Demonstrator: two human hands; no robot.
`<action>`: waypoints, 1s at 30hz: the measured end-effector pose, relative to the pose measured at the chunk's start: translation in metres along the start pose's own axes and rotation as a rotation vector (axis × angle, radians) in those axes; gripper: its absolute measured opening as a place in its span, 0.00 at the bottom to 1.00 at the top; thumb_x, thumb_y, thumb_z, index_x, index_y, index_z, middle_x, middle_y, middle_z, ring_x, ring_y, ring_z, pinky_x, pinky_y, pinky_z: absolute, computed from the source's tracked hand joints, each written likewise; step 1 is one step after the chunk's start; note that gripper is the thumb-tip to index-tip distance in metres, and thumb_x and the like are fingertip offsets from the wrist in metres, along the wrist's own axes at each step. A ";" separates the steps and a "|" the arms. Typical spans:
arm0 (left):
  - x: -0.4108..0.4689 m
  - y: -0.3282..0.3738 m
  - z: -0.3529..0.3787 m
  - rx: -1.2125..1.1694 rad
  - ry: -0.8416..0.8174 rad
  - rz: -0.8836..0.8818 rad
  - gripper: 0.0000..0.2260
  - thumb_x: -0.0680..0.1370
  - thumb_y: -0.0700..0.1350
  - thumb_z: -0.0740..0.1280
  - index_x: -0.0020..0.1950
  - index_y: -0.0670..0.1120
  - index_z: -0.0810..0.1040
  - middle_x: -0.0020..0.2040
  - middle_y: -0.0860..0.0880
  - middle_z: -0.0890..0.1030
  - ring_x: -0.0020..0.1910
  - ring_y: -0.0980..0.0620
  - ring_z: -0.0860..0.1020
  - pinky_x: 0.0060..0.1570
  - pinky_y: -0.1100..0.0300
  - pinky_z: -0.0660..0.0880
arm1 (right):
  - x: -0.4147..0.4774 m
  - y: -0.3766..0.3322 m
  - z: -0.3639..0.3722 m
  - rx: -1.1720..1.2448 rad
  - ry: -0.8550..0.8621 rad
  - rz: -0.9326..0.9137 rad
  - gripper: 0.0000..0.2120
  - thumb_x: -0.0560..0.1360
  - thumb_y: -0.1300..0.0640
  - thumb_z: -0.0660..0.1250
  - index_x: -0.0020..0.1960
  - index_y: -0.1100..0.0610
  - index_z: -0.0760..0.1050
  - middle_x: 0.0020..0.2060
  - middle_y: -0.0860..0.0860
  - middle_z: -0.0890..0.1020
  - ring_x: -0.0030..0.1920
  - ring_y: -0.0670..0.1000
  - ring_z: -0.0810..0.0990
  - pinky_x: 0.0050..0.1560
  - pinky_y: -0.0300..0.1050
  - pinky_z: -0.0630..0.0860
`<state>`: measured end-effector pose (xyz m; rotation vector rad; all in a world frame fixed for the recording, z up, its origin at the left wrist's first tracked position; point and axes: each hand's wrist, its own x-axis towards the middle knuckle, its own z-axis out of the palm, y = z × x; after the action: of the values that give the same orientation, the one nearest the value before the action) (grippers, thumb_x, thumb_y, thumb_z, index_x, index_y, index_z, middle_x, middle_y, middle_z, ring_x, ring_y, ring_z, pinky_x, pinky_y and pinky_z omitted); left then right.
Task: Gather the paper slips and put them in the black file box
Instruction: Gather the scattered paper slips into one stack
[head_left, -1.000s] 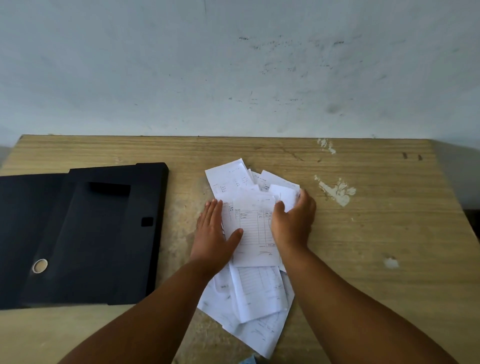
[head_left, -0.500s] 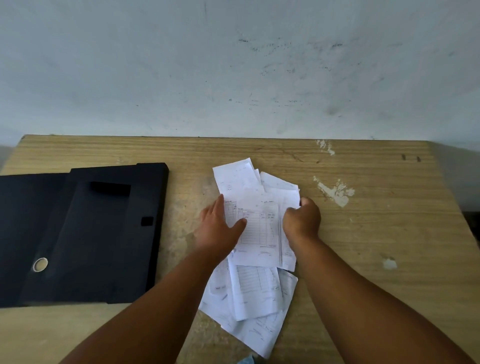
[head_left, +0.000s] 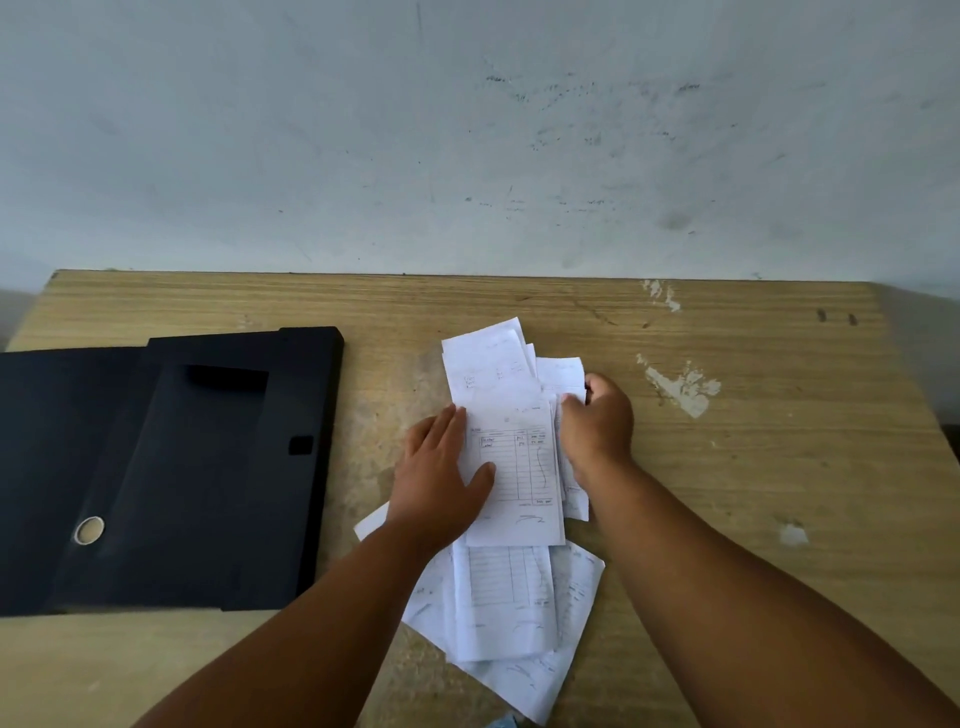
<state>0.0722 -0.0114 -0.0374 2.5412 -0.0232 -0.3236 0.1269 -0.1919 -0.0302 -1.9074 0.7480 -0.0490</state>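
A loose pile of white paper slips (head_left: 511, 467) lies in the middle of the wooden table (head_left: 753, 467), some with printed tables and handwriting. My left hand (head_left: 439, 478) rests flat on the pile's left side, thumb on the top slip. My right hand (head_left: 597, 423) is curled around the right edge of the upper slips, fingers tucked under them. More slips (head_left: 501, 603) fan out toward me between my forearms. The black file box (head_left: 171, 467) lies open and flat at the left, apart from the pile.
A pale scuffed wall (head_left: 467, 130) rises right behind the table's far edge. White paint chips (head_left: 680, 387) mark the wood to the right of the pile. The box has a round finger hole (head_left: 89, 530) near its spine.
My right hand has slid to the pile's right edge and curled around the slips. The upper slips have been squared into a narrower stack. My left hand has stayed flat.
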 end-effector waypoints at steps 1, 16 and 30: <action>-0.002 -0.003 0.000 0.050 -0.004 0.017 0.36 0.79 0.61 0.62 0.83 0.48 0.54 0.83 0.52 0.57 0.81 0.50 0.50 0.79 0.48 0.56 | -0.001 0.000 0.000 0.005 0.010 -0.008 0.08 0.71 0.68 0.59 0.39 0.60 0.75 0.33 0.51 0.79 0.31 0.48 0.72 0.33 0.43 0.69; -0.011 -0.018 0.009 0.215 -0.155 0.093 0.40 0.81 0.63 0.57 0.82 0.48 0.37 0.81 0.50 0.31 0.79 0.49 0.28 0.77 0.51 0.32 | 0.006 -0.006 0.005 -0.014 -0.014 0.128 0.12 0.78 0.64 0.57 0.55 0.63 0.77 0.50 0.57 0.82 0.47 0.55 0.77 0.48 0.45 0.72; -0.003 -0.006 0.027 0.128 -0.127 0.098 0.37 0.83 0.56 0.56 0.82 0.46 0.39 0.81 0.44 0.32 0.79 0.46 0.28 0.77 0.50 0.31 | -0.027 -0.017 0.027 -0.060 -0.032 0.200 0.33 0.64 0.48 0.73 0.64 0.60 0.68 0.60 0.57 0.79 0.58 0.61 0.80 0.58 0.58 0.79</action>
<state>0.0623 -0.0207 -0.0617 2.6305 -0.2230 -0.4569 0.1228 -0.1515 -0.0201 -1.8764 0.9234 0.1290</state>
